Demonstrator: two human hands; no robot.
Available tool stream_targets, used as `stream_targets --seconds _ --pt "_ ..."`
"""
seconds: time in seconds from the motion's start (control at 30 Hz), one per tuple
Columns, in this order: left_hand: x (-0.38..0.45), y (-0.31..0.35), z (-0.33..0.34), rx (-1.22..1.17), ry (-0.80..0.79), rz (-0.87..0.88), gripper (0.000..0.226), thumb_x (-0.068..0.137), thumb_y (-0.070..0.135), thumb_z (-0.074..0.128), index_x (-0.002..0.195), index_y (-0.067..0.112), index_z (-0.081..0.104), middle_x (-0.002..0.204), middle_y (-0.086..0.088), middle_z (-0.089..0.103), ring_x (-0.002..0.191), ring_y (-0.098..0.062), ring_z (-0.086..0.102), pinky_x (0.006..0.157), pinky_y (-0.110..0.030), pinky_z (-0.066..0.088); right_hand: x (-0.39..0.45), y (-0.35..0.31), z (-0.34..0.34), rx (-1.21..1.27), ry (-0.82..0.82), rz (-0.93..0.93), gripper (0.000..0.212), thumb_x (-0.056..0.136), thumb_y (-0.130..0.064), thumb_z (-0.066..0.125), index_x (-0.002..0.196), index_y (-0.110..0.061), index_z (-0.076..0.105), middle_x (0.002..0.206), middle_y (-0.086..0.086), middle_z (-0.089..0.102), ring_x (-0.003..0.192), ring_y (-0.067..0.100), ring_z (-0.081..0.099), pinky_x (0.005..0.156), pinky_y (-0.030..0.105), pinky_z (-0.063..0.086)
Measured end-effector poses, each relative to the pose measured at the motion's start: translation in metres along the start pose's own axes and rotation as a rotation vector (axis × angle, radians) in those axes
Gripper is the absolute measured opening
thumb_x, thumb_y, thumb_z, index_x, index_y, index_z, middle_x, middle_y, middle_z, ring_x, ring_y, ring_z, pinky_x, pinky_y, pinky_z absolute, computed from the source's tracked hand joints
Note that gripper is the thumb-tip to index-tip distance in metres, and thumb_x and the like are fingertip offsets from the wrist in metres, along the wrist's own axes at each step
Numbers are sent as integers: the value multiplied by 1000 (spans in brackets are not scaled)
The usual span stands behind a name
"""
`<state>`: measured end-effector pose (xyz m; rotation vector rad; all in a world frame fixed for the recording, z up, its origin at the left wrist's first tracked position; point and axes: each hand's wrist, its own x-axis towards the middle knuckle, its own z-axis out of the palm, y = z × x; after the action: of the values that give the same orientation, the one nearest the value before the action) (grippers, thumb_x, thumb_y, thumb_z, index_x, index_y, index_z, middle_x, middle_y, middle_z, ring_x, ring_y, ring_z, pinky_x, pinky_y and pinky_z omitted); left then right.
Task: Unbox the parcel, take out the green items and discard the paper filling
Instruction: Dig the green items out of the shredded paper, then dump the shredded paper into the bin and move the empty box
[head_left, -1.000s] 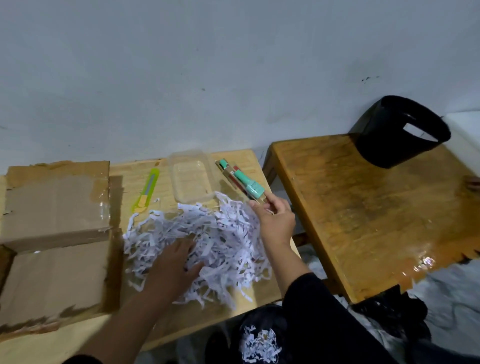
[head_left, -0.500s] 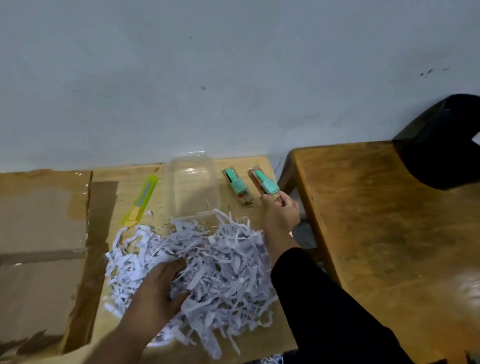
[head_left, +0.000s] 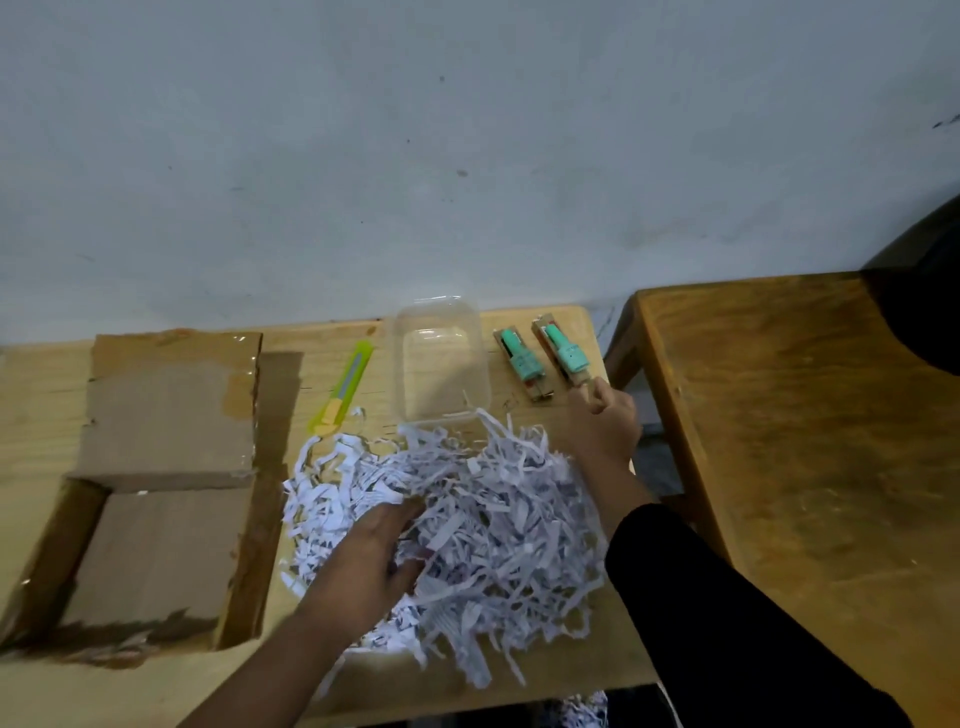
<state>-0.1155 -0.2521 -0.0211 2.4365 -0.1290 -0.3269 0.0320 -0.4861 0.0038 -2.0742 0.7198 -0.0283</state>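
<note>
Head view is showing your right hand (head_left: 602, 415) curled at the near end of the rightmost green item (head_left: 563, 354), fingertips pinching or just touching its card backing; which one I cannot tell. That item is lying beside its twin (head_left: 521, 359), long axes running away from you. Your left hand (head_left: 371, 551) is lying spread, fingers digging into the shredded paper (head_left: 493, 519), which is sitting directly under it, so that hand is nearer for gathering.
</note>
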Motion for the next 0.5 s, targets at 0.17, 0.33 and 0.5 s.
stream_targets --seconds 0.17,0.33,0.5 --pt "-8 -12 -27 138 100 71 49 78 31 68 124 33 50 127 2 49 117 -18 49 91 -34 45 -37 14 -29 -209 -303 -244 48 88 -32 57 132 -16 50 132 5 53 105 14 50 83 20 39" --pt "-2 -30 -40 291 -90 -40 98 55 75 65 139 40 28 156 -9 3 143 -27 7 110 -47 25 -66 31 -54 -270 -691 -310 99 57 -65 72 141 -30 34 144 -7 34 130 9 36 105 29 38" --pt "5 -40 -34 347 -330 92 136 35 81 67 137 48 -16 149 -2 -31 138 -19 -17 113 -49 13 -92 52 -47 -539 -816 -434 130 48 -59 83 144 -45 -4 156 -14 -6 144 11 -3 119 41 14"
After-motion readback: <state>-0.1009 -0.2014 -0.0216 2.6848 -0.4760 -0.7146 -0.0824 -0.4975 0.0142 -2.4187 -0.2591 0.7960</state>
